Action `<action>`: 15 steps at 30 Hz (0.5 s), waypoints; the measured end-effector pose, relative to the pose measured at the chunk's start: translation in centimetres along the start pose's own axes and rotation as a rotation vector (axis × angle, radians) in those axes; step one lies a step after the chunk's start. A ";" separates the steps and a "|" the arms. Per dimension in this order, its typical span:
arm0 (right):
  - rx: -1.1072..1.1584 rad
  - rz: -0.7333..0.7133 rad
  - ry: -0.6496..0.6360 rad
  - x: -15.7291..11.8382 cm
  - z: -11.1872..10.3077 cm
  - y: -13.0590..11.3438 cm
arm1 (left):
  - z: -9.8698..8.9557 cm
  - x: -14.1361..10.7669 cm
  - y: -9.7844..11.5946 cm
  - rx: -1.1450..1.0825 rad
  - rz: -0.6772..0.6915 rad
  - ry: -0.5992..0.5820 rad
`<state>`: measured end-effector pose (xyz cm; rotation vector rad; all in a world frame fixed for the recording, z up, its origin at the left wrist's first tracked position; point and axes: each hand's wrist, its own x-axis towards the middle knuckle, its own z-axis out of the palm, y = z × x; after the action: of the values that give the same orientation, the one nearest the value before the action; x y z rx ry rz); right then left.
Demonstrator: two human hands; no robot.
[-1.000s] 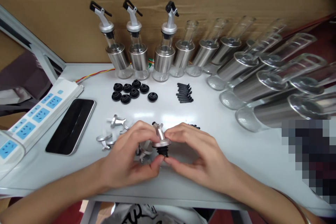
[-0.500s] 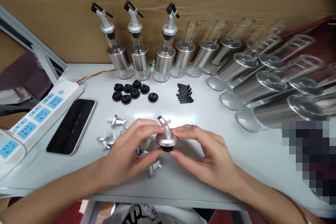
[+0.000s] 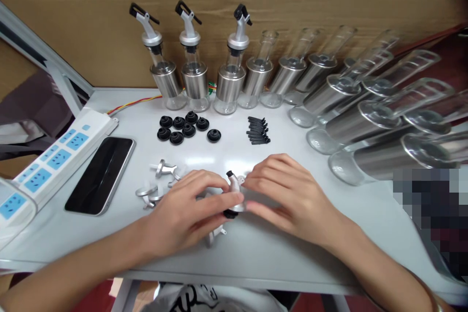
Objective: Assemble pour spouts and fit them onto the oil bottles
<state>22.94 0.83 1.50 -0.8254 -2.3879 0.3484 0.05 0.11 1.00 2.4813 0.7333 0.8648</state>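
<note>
Watching remotely, I saw the left hand [image 3: 183, 204] gripping a bent, silver, black-based pourer spout [image 3: 234, 184] in its fingers above the pale-grey worktop [image 3: 278, 258]. The right hand [image 3: 292, 197] was just beside it, though I couldn't tell whether its fingers gripped too. Loose silver spouts [image 3: 166, 169] lay leftward.

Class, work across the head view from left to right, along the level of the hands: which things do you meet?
Power strip → phone → left hand → silver spout → right hand → nearest bottle.
</note>
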 end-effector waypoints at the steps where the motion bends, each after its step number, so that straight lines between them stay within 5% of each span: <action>1: -0.075 0.030 -0.024 -0.1 -0.2 0.4 | 0.0 0.0 -0.1 0.039 0.019 -0.001; 7: -0.529 0.486 -0.084 -1.2 0.4 3.2 | 0.4 0.0 -0.3 0.115 0.047 0.051; 15: -0.522 0.538 -0.123 -1.6 1.4 3.5 | 0.1 0.0 -0.2 0.106 0.079 -0.017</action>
<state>24.76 2.46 -1.70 -1.7378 -2.3635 -0.0351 0.11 0.25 0.82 2.6236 0.6965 0.8518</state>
